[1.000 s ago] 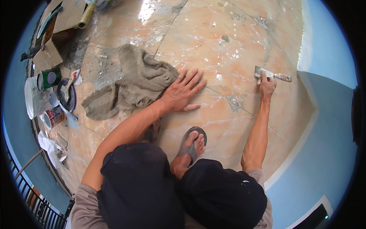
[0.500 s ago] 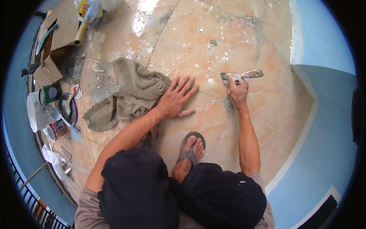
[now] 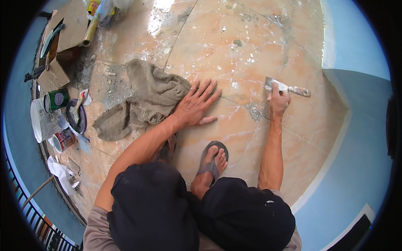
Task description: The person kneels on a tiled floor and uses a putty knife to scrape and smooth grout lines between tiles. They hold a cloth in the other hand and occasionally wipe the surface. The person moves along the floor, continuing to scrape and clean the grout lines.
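My right hand (image 3: 279, 101) is closed around a putty knife (image 3: 298, 90), its blade turned left and its worn, paint-spotted handle sticking out to the right. The blade is low over or on the tiled floor (image 3: 234, 125); I cannot tell if it touches. Flat on the tiles, my left hand (image 3: 197, 104) has its fingers spread and holds nothing. Beside that hand lies a crumpled grey-brown towel (image 3: 155, 94), close to the fingers and wrist. White paint flecks and grey dirty patches mark the tiles ahead of both hands.
Along the left wall stand a cardboard box (image 3: 54, 77), a green can (image 3: 55, 100), a clear plastic tub (image 3: 37, 121), a small paint can (image 3: 63, 140) and a paintbrush (image 3: 78, 105). A white crumpled sheet (image 3: 60, 173) lies nearer. A blue wall (image 3: 356, 108) bounds the right side.
My right hand has moved to the right with the putty knife, whose handle now tilts slightly downward. My left hand stays flat in nearly the same place.
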### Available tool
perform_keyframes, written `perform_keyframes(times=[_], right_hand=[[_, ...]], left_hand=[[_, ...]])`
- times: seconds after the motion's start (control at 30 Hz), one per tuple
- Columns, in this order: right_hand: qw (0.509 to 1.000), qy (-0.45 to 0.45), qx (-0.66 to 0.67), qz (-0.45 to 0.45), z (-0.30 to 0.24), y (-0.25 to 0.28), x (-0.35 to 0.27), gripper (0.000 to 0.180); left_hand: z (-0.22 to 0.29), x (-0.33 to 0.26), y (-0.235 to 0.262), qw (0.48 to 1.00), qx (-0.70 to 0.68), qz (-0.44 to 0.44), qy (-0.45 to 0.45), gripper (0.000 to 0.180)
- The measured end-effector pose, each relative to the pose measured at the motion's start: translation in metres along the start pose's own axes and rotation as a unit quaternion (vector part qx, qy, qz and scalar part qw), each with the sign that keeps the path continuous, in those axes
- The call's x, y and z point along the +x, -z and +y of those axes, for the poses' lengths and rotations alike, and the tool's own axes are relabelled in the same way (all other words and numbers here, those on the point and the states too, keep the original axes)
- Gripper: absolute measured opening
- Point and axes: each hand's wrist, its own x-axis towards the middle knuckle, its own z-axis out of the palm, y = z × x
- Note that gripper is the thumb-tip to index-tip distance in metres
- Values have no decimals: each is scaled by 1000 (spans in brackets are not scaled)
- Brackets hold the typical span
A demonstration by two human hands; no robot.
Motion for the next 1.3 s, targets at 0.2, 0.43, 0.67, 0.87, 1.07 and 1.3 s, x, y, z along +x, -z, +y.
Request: perform_keyframes(times=[0.2,0.43,0.67,0.87,1.07,1.3], right_hand=[[998,-47,-31,32,27,24,-30,24],[997,2,67,-28,5,-62,-67,23],[989,-79,50,118,16,-3,-48,31],[992,-81,-5,98,24,-26,-55,30],[999,-9,7,-32,-17,-90,-85,22],[989,-98,103,46,-9,-31,-73,24]], left_hand=[[3,4,5,1000,-11,-4,-10,97],[-3,-4,2,1000,-6,7,2,96],[0,0,1,1000,-6,11,-10,95],[-3,-2,-2,1000,-2,14,-10,96],[-1,-3,5,1000,-6,7,-1,97],[1,0,7,998,-45,42,-1,86]])
